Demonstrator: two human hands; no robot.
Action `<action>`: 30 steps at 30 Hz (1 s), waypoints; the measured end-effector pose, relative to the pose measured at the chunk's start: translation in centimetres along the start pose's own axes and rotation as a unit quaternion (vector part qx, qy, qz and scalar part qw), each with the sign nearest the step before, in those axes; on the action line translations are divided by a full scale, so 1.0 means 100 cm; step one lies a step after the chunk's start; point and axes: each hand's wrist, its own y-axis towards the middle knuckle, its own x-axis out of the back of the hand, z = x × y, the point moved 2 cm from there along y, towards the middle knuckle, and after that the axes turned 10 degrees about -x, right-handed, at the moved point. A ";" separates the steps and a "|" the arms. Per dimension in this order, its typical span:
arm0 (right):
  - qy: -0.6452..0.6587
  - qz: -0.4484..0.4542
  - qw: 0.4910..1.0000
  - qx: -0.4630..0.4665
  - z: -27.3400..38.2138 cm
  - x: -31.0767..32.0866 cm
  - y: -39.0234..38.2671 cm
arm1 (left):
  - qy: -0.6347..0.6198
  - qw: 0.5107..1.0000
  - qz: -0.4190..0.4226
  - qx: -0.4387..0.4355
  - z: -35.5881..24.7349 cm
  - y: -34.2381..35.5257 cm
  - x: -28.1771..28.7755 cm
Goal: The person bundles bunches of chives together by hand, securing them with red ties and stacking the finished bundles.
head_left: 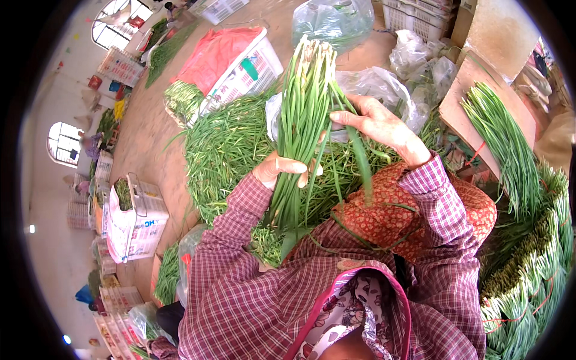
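Observation:
My left hand (277, 170) is closed round the middle of a thick bunch of garlic chives (299, 114), its pale stem ends pointing up and away from me. Beside the bunch, my right hand (381, 125) pinches a loose chive leaf (362, 157) between thumb and fingers; the leaf hangs down bent. Beneath both hands spreads a large heap of loose chives (222, 159). Some stray leaves lie over the red floral cloth (390, 201) across my lap. The lower ends of the held bunch reach down toward my plaid jacket.
A white crate (264, 57) with red sheeting stands beyond the heap. Clear plastic bags (333, 27) lie at the far side. At right, a chive bunch (504, 144) rests on a board (451, 111), above stacked tied bundles (534, 288). Another white crate (144, 219) stands left.

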 end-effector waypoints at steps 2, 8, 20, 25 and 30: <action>-0.031 0.025 0.996 -0.074 0.016 0.004 -0.004 | -0.006 1.000 -0.018 0.005 -0.010 -0.010 0.000; 0.002 -0.019 0.989 -0.144 0.017 0.036 -0.012 | 0.016 1.000 0.002 0.010 -0.005 -0.021 0.028; -0.109 -0.203 0.970 -0.075 -0.012 0.130 -0.052 | -0.001 0.999 -0.018 0.032 0.003 -0.042 0.061; -0.302 -0.092 0.944 -0.094 0.011 0.021 -0.026 | 0.041 0.998 -0.035 0.017 -0.003 -0.036 0.043; 0.069 0.053 0.992 -0.092 0.004 -0.040 -0.011 | 0.061 0.997 -0.047 0.024 -0.010 -0.029 0.024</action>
